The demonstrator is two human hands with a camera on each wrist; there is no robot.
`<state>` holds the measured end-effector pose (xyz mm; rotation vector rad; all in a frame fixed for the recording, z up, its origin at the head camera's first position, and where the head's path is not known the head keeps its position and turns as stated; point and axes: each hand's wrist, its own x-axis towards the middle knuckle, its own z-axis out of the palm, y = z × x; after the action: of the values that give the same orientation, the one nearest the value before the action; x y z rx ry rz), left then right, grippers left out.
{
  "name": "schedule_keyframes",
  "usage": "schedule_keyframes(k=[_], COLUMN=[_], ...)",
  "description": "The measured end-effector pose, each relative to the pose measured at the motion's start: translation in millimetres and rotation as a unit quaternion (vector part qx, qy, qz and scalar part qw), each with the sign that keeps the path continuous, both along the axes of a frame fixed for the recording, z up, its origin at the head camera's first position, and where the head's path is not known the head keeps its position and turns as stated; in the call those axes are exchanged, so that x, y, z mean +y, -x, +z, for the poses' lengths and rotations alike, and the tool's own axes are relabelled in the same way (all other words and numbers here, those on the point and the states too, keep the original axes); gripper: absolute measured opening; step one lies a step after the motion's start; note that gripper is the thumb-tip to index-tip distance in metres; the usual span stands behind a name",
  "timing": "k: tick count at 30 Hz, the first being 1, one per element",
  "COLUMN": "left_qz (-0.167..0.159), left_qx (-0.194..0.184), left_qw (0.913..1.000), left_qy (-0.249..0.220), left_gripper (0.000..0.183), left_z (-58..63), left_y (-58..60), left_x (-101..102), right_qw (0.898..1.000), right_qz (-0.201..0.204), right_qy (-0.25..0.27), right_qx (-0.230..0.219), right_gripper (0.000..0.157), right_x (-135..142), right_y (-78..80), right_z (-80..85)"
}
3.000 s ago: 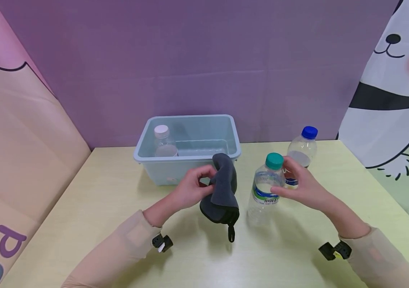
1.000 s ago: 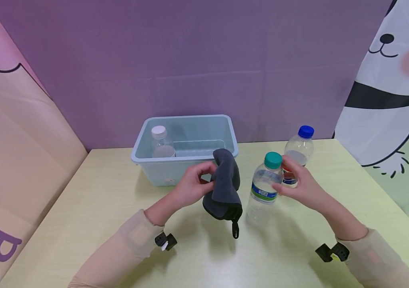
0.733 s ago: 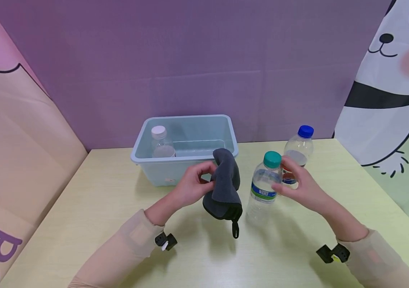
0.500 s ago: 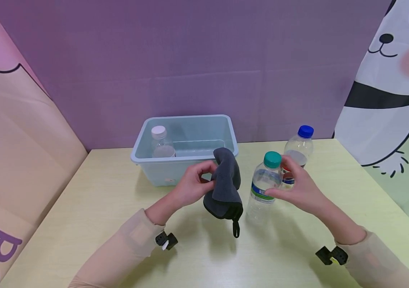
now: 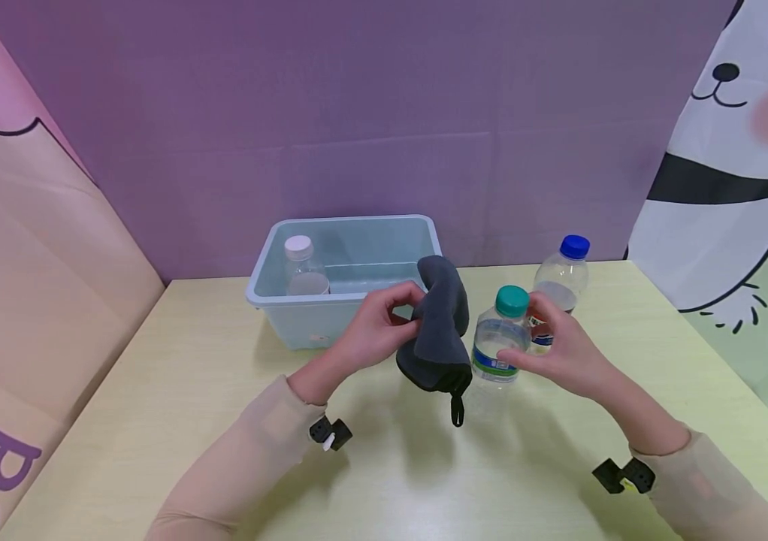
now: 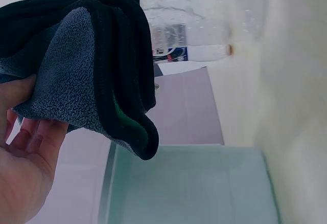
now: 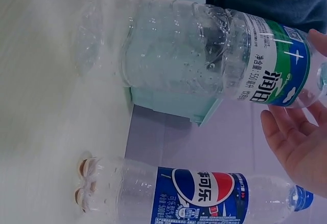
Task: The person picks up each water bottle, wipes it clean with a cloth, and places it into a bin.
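My left hand (image 5: 380, 327) pinches a folded dark grey cloth (image 5: 443, 319) with a black edge and a hanging loop. It hangs above the table, just left of a clear plastic water bottle (image 5: 495, 346) with a teal cap. My right hand (image 5: 569, 352) holds this bottle by its upper part, thumb in front and fingers behind. In the right wrist view the water bottle (image 7: 179, 45) looks upright, with a green and blue label. The left wrist view shows the cloth (image 6: 66, 65) bunched between thumb and fingers.
A light blue plastic bin (image 5: 350, 299) stands at the back of the table (image 5: 208, 361), with a white-capped bottle (image 5: 304, 267) inside. Behind my right hand stands a blue-capped cola bottle (image 5: 563, 278). A purple cloth backdrop (image 5: 384, 135) rises behind the table.
My left hand has moved the cloth up and right, close to the water bottle. Earlier the bottle's label turned; my right thumb has shifted slightly on it.
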<state>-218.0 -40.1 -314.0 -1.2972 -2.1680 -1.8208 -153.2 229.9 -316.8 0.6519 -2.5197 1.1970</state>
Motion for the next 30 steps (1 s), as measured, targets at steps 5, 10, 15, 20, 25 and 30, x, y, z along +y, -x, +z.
schedule_keyframes(k=[5, 10, 15, 20, 25, 30], left_qz=[0.003, 0.009, 0.014, -0.02, -0.034, -0.02], left_qx=[-0.004, -0.024, -0.018, -0.013, -0.046, -0.042], left_qw=[0.9997, 0.9981, 0.9985, 0.9995, 0.9982, 0.9987], left_qy=[0.023, 0.055, 0.05, 0.018, 0.019, 0.02], left_gripper=[0.014, 0.023, 0.036, 0.046, 0.058, 0.044], left_z=[2.2, -3.7, -11.6, -18.5, -19.1, -18.0], left_y=[4.4, 2.7, -0.2, -1.6, -2.2, -3.3], left_x=[12, 23, 28, 31, 34, 35], right_qw=[1.0, 1.0, 1.0, 1.0, 1.0, 0.999], right_qz=[0.016, 0.022, 0.025, 0.026, 0.027, 0.032], right_qy=[0.006, 0.012, 0.013, 0.006, 0.008, 0.018], right_qx=[0.001, -0.001, 0.0, 0.004, 0.004, -0.002], right_gripper=[0.052, 0.049, 0.05, 0.055, 0.055, 0.051], right_x=[1, -1, 1, 2, 2, 3], right_y=[1.5, 2.9, 3.9, 3.4, 2.8, 3.6], right_z=[0.6, 0.4, -0.6, 0.5, 0.8, -0.1])
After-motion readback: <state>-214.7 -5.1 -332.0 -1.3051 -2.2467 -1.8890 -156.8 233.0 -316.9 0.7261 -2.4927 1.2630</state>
